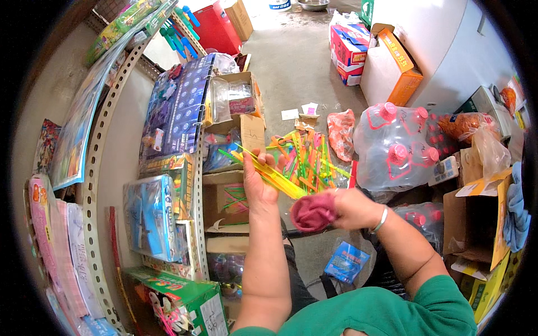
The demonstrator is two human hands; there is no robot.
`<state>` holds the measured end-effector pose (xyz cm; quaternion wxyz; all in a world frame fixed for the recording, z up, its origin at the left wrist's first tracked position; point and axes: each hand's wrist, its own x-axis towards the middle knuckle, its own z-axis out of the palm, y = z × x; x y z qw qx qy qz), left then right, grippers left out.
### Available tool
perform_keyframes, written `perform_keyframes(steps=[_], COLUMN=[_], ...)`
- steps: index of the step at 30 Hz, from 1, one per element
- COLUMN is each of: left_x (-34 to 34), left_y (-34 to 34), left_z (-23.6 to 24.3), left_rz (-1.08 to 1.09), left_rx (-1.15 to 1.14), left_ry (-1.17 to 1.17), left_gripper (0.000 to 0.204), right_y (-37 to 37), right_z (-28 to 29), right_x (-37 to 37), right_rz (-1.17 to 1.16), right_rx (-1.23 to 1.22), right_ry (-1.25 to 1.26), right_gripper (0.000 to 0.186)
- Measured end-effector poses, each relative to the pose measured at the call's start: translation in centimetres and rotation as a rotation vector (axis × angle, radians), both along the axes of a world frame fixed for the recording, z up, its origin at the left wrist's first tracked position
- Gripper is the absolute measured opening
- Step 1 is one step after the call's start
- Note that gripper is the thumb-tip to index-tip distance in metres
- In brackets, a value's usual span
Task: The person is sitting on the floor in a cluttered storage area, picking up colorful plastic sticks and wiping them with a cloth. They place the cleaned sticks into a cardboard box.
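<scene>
On the near side of a heap of coloured strips, the person's left hand is holding a bundle of yellow strips, its fingers curling around them. The right hand is clutching a crumpled dark red cloth at the bundle's lower end; the cloth is hiding its fingertips, and I can't make out whether any strip ends are reaching inside it. The heap's lower layers are staying out of sight. Left of the heap, the left forearm is partly covering an open cardboard box with a few thin sticks inside. Shrink-wrapped bottles with red caps are crowding the heap's right side, beyond a crinkled orange-red bag. A blue packet is lying nearer the person than the heap.
</scene>
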<state>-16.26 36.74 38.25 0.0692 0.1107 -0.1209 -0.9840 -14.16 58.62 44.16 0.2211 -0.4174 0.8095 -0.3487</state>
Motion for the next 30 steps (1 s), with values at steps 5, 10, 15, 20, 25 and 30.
perform_keyframes(steps=[5, 10, 15, 20, 25, 30], left_x=[0.1, -0.4, 0.0, -0.2, -0.8, -0.5], left_y=[1.7, 2.6, -0.4, 4.5, 2.9, -5.5], left_z=[0.8, 1.3, 1.6, 2.6, 0.4, -8.6], left_rz=[-0.058, 0.015, 0.202, 0.093, 0.024, 0.117], left_rx=[-0.018, -0.043, -0.198, -0.236, -0.298, -0.277], left_ry=[0.053, 0.049, 0.028, -0.142, -0.185, -0.571], left_gripper=[0.018, 0.016, 0.015, 0.017, 0.017, 0.013], right_y=[0.9, -0.1, 0.5, -1.4, -1.6, -0.1], right_z=[-0.8, -2.2, -1.9, -2.5, -1.9, -1.2], right_x=[-1.8, -1.3, -1.8, -0.6, 0.2, -1.5], right_rz=[-0.388, -0.483, -0.588, -0.507, -0.475, -0.617], right_rx=[-0.677, -0.687, -0.877, -0.831, -0.770, -0.917], right_ry=[-0.316, -0.529, -0.688, -0.809, -0.774, -0.850], right_gripper=[0.033, 0.034, 0.042, 0.049, 0.046, 0.045])
